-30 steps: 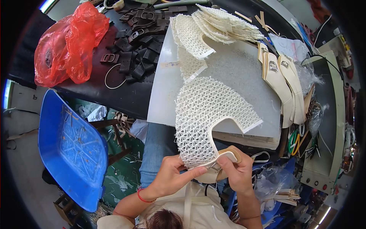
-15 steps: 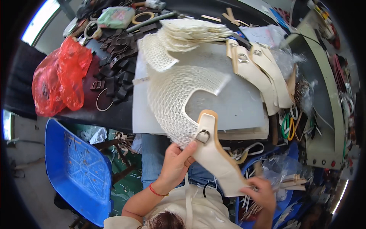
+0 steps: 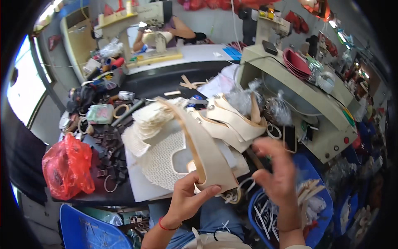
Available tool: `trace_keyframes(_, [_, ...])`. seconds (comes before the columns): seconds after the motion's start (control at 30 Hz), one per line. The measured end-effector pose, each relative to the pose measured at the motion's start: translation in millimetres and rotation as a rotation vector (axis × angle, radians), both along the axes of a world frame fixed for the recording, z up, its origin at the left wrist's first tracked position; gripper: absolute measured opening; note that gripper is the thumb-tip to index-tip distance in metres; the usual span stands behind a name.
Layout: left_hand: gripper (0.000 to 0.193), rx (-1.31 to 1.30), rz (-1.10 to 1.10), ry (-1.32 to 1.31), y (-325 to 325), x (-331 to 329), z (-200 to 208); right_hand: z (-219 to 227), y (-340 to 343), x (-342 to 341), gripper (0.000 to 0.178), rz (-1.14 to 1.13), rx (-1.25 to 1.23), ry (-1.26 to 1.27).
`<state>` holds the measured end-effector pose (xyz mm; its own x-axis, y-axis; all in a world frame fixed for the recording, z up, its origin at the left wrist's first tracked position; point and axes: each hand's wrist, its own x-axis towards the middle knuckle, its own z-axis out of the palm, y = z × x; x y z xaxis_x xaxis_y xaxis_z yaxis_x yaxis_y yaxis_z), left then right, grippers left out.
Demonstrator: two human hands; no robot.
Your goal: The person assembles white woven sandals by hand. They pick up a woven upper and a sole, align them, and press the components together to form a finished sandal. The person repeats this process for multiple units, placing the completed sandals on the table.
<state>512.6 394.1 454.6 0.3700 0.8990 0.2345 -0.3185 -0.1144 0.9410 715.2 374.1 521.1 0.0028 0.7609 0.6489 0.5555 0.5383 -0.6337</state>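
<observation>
My left hand is closed on the end of a wide cream leather strap piece with a tan edge. The piece stands tilted up, its far end reaching back over the table. Behind it, a curved cream woven panel lies on a pale board; whether the two are joined is hidden. My right hand, slightly blurred, is raised off to the right, thumb and fingers apart, nothing between them. More cream strap pieces lie beyond the strap, and a stack of woven panels sits at the board's far left.
Left of the board are dark small parts and a red plastic bag. Blue tubs stand low on both sides, the right one holding scraps. A sewing machine stands at right. Across the table, another person's arms are at a machine.
The view has tipped up, showing more of the far room. The strap piece has swung upward and away in my left hand. My right hand has let go of its end.
</observation>
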Motion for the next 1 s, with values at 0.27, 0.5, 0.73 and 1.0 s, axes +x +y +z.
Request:
trace_keyframes(0.27, [0.027, 0.211, 0.31, 0.124, -3.5, -23.3, 1.1, -19.5, 21.7, -49.5, 0.015, 0.265, -0.421, 0.291])
trace_keyframes(0.5, [0.035, 0.531, 0.364, 0.966, 136.6, -54.0, -63.3, -134.0, 97.6, 49.0, 0.022, -0.189, -0.463, 0.454])
trace_keyframes(0.73, [0.039, 0.495, 0.473, 1.357, 166.5, -56.2, -81.8, -164.1, 104.6, 61.0, 0.027, -0.561, -0.187, -0.045])
trace_keyframes(1.0, [0.024, -0.158, 0.274, 0.61, 128.3, -83.9, -35.6, -98.1, 78.8, -93.6, 0.027, 0.125, -0.102, -0.008])
